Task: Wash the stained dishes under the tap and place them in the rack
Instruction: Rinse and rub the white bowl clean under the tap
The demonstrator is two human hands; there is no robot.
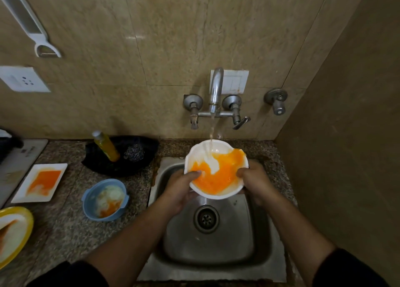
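Round white ceramic bowl with orange stain (216, 169) held over steel sink (255, 243), under tap stream (211, 133). Left hand (180, 189) and right hand (255, 182) gripped opposite rims, thumbs inside. Judged rigid, breakable, slick when wet; rim hold advisable.

One view only: your head cam, wide-angle, pointing forward and steeply down. The sink (207, 254) sits centre frame, close under you. The tap (216, 85) and tiled wall (151, 37) fill the far side; worktop (65, 232) runs off left, side wall (346, 135) closes the right. Your forearms (134, 243) enter from the near edge.
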